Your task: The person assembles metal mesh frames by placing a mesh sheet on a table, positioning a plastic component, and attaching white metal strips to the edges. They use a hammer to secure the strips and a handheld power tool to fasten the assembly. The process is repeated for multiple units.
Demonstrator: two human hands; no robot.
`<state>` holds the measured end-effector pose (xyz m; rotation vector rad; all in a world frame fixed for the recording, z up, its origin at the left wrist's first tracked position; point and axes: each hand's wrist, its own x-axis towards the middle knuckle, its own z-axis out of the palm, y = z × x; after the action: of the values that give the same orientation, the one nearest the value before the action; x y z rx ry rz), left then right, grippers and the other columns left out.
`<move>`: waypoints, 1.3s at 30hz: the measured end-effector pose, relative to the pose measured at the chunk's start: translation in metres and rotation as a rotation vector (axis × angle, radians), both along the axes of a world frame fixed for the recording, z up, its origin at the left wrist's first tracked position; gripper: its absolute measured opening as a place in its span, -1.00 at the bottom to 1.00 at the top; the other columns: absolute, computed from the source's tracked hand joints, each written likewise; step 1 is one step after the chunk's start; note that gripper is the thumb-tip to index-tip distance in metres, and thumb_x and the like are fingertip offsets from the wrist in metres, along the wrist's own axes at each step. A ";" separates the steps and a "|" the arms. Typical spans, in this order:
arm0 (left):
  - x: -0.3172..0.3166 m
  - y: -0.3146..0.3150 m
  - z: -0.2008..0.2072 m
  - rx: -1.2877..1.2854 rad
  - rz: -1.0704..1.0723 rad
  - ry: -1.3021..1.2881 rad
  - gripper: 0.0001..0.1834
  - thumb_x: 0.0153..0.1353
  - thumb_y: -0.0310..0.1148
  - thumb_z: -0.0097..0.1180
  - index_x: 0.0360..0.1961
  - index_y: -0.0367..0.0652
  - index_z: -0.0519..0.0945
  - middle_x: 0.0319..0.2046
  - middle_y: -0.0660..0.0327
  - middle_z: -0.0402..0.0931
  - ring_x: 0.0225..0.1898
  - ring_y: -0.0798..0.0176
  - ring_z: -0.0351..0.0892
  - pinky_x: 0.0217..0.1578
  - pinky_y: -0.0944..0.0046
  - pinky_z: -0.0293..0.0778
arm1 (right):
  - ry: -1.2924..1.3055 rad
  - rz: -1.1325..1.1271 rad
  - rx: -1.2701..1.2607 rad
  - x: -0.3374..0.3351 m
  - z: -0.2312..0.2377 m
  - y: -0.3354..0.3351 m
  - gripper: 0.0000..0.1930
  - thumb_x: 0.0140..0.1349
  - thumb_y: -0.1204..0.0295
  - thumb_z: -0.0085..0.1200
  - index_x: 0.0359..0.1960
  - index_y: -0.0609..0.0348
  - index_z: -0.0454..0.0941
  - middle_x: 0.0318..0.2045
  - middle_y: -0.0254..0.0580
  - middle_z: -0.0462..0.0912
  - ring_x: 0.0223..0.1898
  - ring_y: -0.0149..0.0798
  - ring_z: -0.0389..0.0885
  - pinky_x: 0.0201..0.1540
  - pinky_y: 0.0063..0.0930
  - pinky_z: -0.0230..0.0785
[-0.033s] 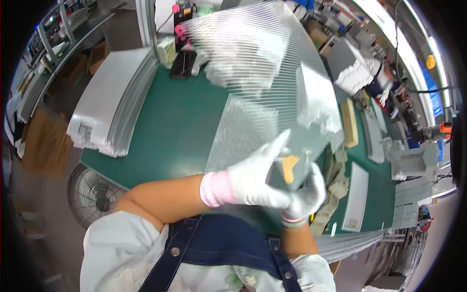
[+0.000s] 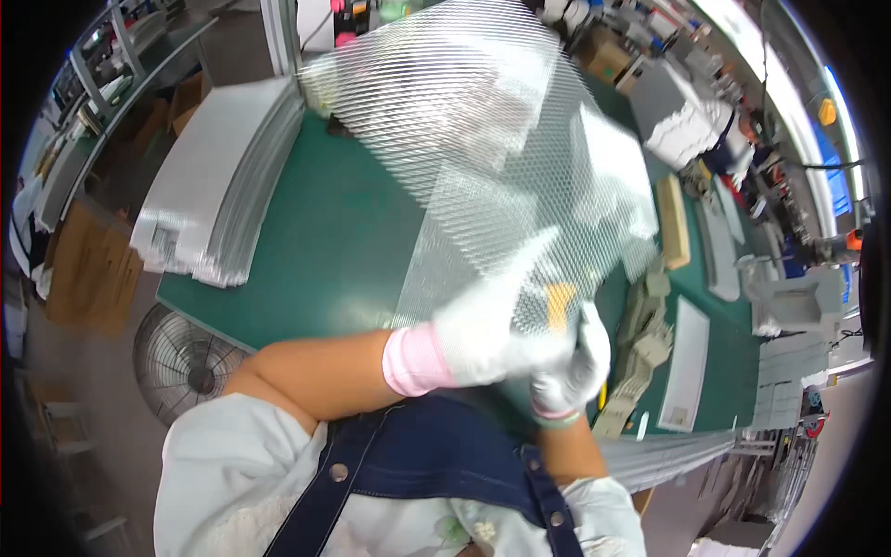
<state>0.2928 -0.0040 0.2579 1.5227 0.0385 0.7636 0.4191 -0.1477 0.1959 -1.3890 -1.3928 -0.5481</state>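
A large clear ribbed plastic sheet point(image 2: 436, 102) stretches from my hands toward the far edge of the table, glossy and blurred by motion. Its near end is at my left hand point(image 2: 497, 330), in a white glove with a pink cuff, whose finger and thumb stand apart around the sheet. Close beside it, my right hand point(image 2: 571, 371), also gloved in white, is curled at the sheet's near corner; its gripping fingertips are partly hidden. A small yellow patch point(image 2: 559, 304) shows between the two hands; I cannot make out what it is. Another clear sheet point(image 2: 418, 269) lies flat beneath.
A tall stack of silvery-white sheets point(image 2: 209, 176) stands on the green table point(image 2: 343, 223) at left. On the right are grey-beige folded parts point(image 2: 640, 362), a white panel point(image 2: 685, 367) and a yellowish block point(image 2: 673, 223). A floor fan point(image 2: 186, 357) is at lower left.
The held sheet has swung to the left at its far end and now covers the dark objects at the back. Both hands have shifted slightly, staying close together.
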 end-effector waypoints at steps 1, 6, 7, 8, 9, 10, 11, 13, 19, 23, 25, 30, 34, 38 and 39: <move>-0.011 -0.001 0.012 -0.152 -0.025 0.116 -0.28 0.20 -0.26 0.26 0.33 -0.29 0.30 0.04 0.12 0.43 0.08 0.23 0.41 0.20 0.24 0.32 | -0.067 0.006 0.036 -0.002 0.004 -0.004 -0.33 0.27 0.00 0.14 0.16 0.39 0.41 0.07 0.18 0.57 0.12 0.06 0.55 0.27 -0.08 0.31; -0.057 0.052 0.013 -0.329 -0.213 0.350 -0.50 0.29 -0.42 0.15 0.23 -0.36 0.39 -0.20 0.21 0.56 -0.22 0.37 0.55 -0.10 0.36 0.51 | 0.406 -0.152 0.029 0.011 0.045 -0.028 -0.38 0.41 0.14 0.00 0.32 0.36 0.25 -0.03 -0.01 0.60 -0.03 -0.19 0.59 0.09 -0.35 0.41; -0.062 0.054 0.001 -0.396 -0.253 0.362 -0.46 0.23 -0.43 0.23 0.19 -0.40 0.40 -0.28 0.22 0.58 -0.28 0.36 0.57 -0.17 0.37 0.52 | 0.686 -0.037 -0.134 0.006 0.048 -0.032 -0.42 0.40 0.26 0.02 0.34 0.34 0.22 -0.09 -0.07 0.61 -0.12 -0.29 0.58 0.01 -0.43 0.42; -0.063 0.053 -0.011 -0.364 -0.098 0.418 -0.44 0.21 -0.42 0.26 0.20 -0.41 0.40 -0.28 0.21 0.58 -0.28 0.37 0.57 -0.19 0.38 0.52 | 0.963 0.082 -0.299 0.002 0.048 -0.035 -0.44 0.39 0.38 0.04 0.36 0.32 0.19 -0.15 -0.13 0.62 -0.21 -0.40 0.57 -0.07 -0.52 0.43; -0.059 0.050 -0.023 -0.324 0.043 0.468 -0.42 0.19 -0.41 0.28 0.20 -0.41 0.40 -0.28 0.21 0.58 -0.29 0.37 0.57 -0.20 0.39 0.52 | 1.108 0.135 -0.301 -0.004 0.037 -0.030 -0.41 0.33 0.52 0.10 0.37 0.29 0.20 -0.24 -0.27 0.60 -0.33 -0.52 0.50 -0.21 -0.66 0.39; -0.055 0.050 -0.035 -0.279 0.191 0.515 -0.40 0.17 -0.40 0.30 0.20 -0.41 0.39 -0.28 0.21 0.57 -0.30 0.37 0.57 -0.22 0.40 0.52 | 1.060 -0.052 -0.319 -0.011 0.023 -0.025 -0.38 0.28 0.54 0.18 0.35 0.33 0.23 -0.30 -0.34 0.57 -0.36 -0.54 0.47 -0.25 -0.69 0.36; -0.052 0.052 -0.053 -0.140 0.312 0.566 -0.28 0.10 -0.35 0.38 0.24 -0.41 0.36 -0.30 0.22 0.56 -0.32 0.39 0.56 -0.24 0.42 0.51 | 1.007 -0.133 -0.334 -0.020 0.012 -0.022 -0.38 0.27 0.51 0.21 0.33 0.34 0.26 -0.31 -0.34 0.56 -0.36 -0.55 0.47 -0.25 -0.70 0.36; -0.049 0.049 -0.077 0.003 0.450 0.569 -0.22 0.08 -0.32 0.39 0.28 -0.41 0.32 -0.31 0.22 0.55 -0.33 0.42 0.56 -0.25 0.43 0.50 | 0.953 -0.191 -0.351 -0.030 -0.012 -0.021 -0.38 0.25 0.47 0.24 0.31 0.37 0.29 -0.31 -0.34 0.56 -0.36 -0.55 0.47 -0.24 -0.70 0.36; -0.043 0.060 -0.095 0.366 0.479 0.643 -0.15 0.14 -0.20 0.29 0.35 -0.42 0.21 -0.20 -0.01 0.57 -0.21 0.16 0.62 -0.10 0.26 0.51 | 0.755 -0.306 -0.569 -0.042 -0.050 -0.035 -0.38 0.25 0.40 0.23 0.29 0.40 0.32 -0.51 -0.38 0.52 -0.58 -0.61 0.38 -0.51 -0.69 0.31; -0.024 0.067 -0.117 0.407 0.431 0.772 -0.15 0.18 -0.18 0.24 0.37 -0.41 0.17 0.00 -0.18 0.54 0.03 -0.08 0.56 0.06 0.13 0.45 | 0.690 -0.413 -0.650 -0.039 -0.064 -0.028 -0.39 0.25 0.30 0.22 0.27 0.36 0.36 -0.52 -0.26 0.54 -0.55 -0.42 0.48 -0.44 -0.53 0.38; -0.018 0.068 -0.120 0.417 0.404 0.886 -0.15 0.20 -0.16 0.21 0.38 -0.39 0.15 0.03 -0.21 0.52 0.07 -0.12 0.54 0.08 0.09 0.44 | 0.544 -0.473 -0.720 -0.030 -0.076 -0.028 -0.39 0.25 0.24 0.18 0.25 0.36 0.37 -0.51 -0.15 0.57 -0.50 -0.23 0.56 -0.35 -0.39 0.44; -0.005 0.070 -0.127 0.489 0.363 1.130 -0.15 0.24 -0.07 0.14 0.39 -0.36 0.12 -0.04 -0.16 0.55 0.01 -0.12 0.56 0.03 0.03 0.47 | 0.524 -0.561 -0.994 -0.026 -0.076 -0.015 -0.39 0.25 0.13 0.11 0.21 0.34 0.41 -0.41 0.02 0.64 -0.32 0.05 0.64 -0.20 -0.15 0.46; 0.000 0.070 -0.137 0.530 0.398 1.140 -0.17 0.25 -0.08 0.11 0.39 -0.35 0.12 -0.08 -0.14 0.56 -0.02 -0.13 0.57 0.01 0.00 0.48 | 0.507 -0.567 -1.040 -0.019 -0.084 -0.015 -0.39 0.24 0.12 0.11 0.20 0.32 0.42 -0.40 0.03 0.65 -0.28 0.06 0.65 -0.19 -0.13 0.46; 0.002 0.073 -0.133 0.520 0.384 1.175 -0.20 0.24 -0.11 0.12 0.36 -0.37 0.15 -0.08 -0.17 0.56 -0.01 -0.14 0.57 0.02 0.00 0.48 | 0.544 -0.539 -1.082 -0.017 -0.077 -0.012 -0.39 0.24 0.12 0.11 0.20 0.32 0.42 -0.39 0.04 0.66 -0.28 0.07 0.65 -0.17 -0.12 0.46; 0.002 0.072 -0.134 0.515 0.380 1.177 -0.21 0.24 -0.11 0.12 0.35 -0.38 0.17 -0.07 -0.17 0.56 0.00 -0.14 0.57 0.02 0.00 0.48 | 0.544 -0.537 -1.092 -0.019 -0.072 -0.011 -0.39 0.24 0.12 0.11 0.20 0.33 0.42 -0.37 0.05 0.66 -0.27 0.07 0.65 -0.16 -0.12 0.46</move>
<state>0.2947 0.0683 0.1240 2.3121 1.0964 0.0466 0.3999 -0.1588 0.1236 -2.5711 -0.8268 0.3641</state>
